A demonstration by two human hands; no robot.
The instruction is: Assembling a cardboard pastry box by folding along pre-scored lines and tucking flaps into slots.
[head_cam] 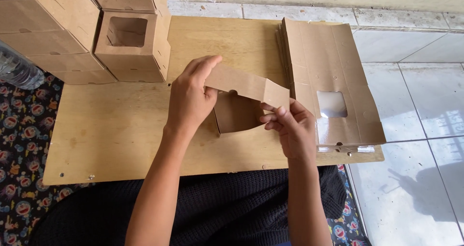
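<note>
Wooden surface (111, 130) fills mid-frame, over a tiled floor. At centre, the left hand (189, 101) and right hand (291, 127) each close their grip on a half-folded brown cardboard box (239, 108). Flat box blanks (328, 77) lie right; finished boxes (128, 43) stack upper left.

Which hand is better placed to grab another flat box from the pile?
Probably the right hand: it sits next to the pile of flat boxes, while the left hand holds the half-folded box on its far side.
</note>
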